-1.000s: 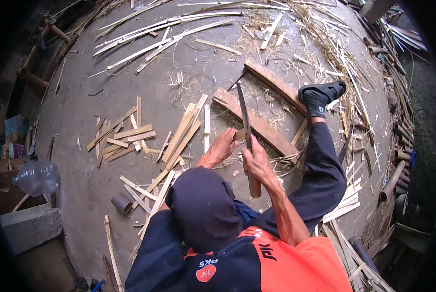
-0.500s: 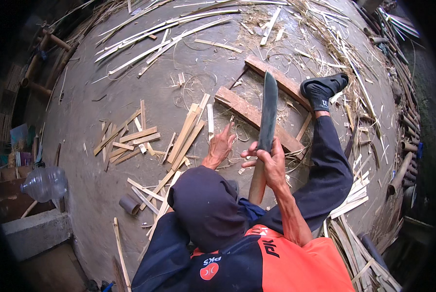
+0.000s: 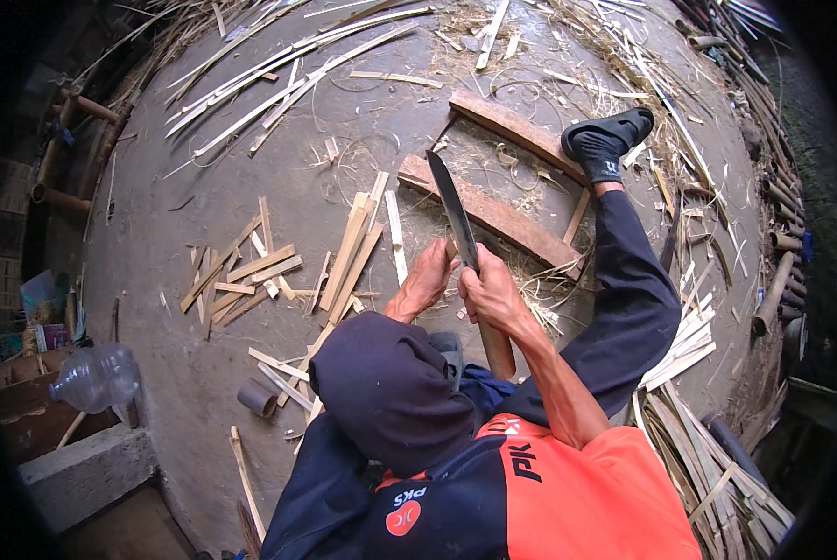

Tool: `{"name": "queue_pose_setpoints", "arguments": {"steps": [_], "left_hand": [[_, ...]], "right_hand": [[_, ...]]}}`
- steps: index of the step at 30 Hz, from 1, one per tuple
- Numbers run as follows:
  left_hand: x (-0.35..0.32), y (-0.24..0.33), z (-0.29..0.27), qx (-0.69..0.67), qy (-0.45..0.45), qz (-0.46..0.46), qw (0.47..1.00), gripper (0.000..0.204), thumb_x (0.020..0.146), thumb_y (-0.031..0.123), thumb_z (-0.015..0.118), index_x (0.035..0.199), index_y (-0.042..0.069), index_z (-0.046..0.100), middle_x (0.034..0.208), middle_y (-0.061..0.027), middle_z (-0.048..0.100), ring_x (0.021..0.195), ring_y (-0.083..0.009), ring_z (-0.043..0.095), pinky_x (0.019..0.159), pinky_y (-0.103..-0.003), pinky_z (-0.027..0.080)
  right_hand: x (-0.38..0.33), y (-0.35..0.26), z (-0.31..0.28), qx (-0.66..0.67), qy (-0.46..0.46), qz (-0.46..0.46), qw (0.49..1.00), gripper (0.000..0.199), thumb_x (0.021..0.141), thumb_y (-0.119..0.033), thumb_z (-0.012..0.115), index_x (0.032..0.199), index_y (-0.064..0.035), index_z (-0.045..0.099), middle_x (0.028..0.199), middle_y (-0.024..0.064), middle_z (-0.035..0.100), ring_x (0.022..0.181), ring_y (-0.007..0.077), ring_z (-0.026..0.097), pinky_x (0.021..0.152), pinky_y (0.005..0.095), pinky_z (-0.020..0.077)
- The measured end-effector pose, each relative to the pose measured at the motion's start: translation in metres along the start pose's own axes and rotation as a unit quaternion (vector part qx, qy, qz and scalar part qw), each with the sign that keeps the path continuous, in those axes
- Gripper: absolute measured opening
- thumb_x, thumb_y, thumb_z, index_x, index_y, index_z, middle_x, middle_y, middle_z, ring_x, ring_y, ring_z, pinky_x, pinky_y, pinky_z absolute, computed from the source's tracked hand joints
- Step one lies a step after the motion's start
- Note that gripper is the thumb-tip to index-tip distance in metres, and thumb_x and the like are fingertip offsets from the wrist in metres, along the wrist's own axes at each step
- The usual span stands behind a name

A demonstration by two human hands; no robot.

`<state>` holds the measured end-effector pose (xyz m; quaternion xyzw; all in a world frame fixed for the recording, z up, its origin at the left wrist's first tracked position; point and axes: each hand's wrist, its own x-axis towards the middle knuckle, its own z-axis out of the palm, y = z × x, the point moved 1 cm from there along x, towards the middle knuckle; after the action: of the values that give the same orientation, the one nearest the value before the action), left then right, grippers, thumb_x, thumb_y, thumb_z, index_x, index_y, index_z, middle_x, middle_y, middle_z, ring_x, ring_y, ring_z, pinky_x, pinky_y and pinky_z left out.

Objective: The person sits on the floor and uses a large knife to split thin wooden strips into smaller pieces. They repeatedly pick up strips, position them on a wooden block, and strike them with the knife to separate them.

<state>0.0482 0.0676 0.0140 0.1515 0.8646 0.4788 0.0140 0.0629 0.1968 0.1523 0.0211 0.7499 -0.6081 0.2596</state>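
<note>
My right hand [image 3: 491, 289] is wrapped round a machete [image 3: 448, 191] where its dark blade meets the long wooden handle. The handle's butt reaches back toward my lap, and the blade points away, leaning left. Close beside the blade, my left hand [image 3: 426, 278] is closed on a small bamboo strip [image 3: 451, 249], most of it hidden by the fingers and the blade. A reddish wooden frame [image 3: 488, 215] lies on the floor just beyond the hands. A pale bamboo strip [image 3: 396, 235] lies left of that frame.
Several split bamboo pieces [image 3: 351, 252] and a heap of short ones [image 3: 241, 275] lie to the left. A short bamboo tube [image 3: 257, 399] is near my left side. My sandalled foot [image 3: 607, 140] rests by the frame. A clear plastic jug [image 3: 96, 378] stands far left; strips [image 3: 703, 457] lie at right.
The machete has swung from nearly upright to leaning left. My right hand's fingers have closed and moved left and slightly nearer my left hand, whose fingers have also drawn in.
</note>
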Motion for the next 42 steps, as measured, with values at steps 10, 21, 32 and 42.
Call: {"name": "queue_pose_setpoints", "arguments": {"steps": [10, 21, 32, 42], "left_hand": [[0.001, 0.007, -0.002, 0.019, -0.028, -0.018, 0.999, 0.026, 0.081, 0.01, 0.058, 0.096, -0.002, 0.04, 0.086, -0.0218, 0.049, 0.083, -0.0411, 0.05, 0.07, -0.045, 0.041], [0.003, 0.005, 0.0, 0.056, -0.042, -0.028, 0.997, 0.028, 0.081, 0.013, 0.059, 0.093, -0.003, 0.04, 0.087, -0.0232, 0.05, 0.084, -0.0403, 0.051, 0.072, -0.045, 0.042], [0.003, 0.009, -0.009, 0.086, -0.042, -0.027, 0.995, 0.025, 0.081, 0.012, 0.057, 0.092, -0.003, 0.04, 0.089, -0.0214, 0.049, 0.086, -0.0383, 0.051, 0.073, -0.044, 0.042], [0.014, -0.004, -0.008, 0.082, 0.021, 0.027, 0.996, 0.028, 0.078, 0.011, 0.06, 0.095, -0.002, 0.041, 0.09, -0.0201, 0.049, 0.085, -0.0377, 0.05, 0.072, -0.045, 0.041]], "right_hand": [[0.002, 0.002, 0.0, -0.081, 0.026, -0.006, 0.996, 0.015, 0.085, -0.007, 0.037, 0.099, -0.003, 0.039, 0.055, 0.0079, 0.047, 0.04, 0.0171, 0.049, 0.036, 0.032, 0.0415], [0.002, -0.002, 0.001, -0.104, 0.031, 0.004, 0.994, 0.015, 0.085, -0.006, 0.034, 0.1, -0.0031, 0.036, 0.053, 0.0058, 0.045, 0.039, 0.0153, 0.047, 0.037, 0.0311, 0.0415], [0.005, 0.002, 0.004, -0.178, 0.053, -0.045, 0.982, 0.019, 0.083, -0.006, 0.039, 0.101, 0.0013, 0.035, 0.067, 0.031, 0.054, 0.064, 0.0454, 0.057, 0.054, 0.0499, 0.0418], [0.008, -0.006, 0.002, -0.2, 0.106, -0.144, 0.963, 0.021, 0.084, -0.006, 0.04, 0.103, 0.0003, 0.036, 0.063, 0.0301, 0.053, 0.062, 0.0469, 0.056, 0.053, 0.0505, 0.0399]]}}
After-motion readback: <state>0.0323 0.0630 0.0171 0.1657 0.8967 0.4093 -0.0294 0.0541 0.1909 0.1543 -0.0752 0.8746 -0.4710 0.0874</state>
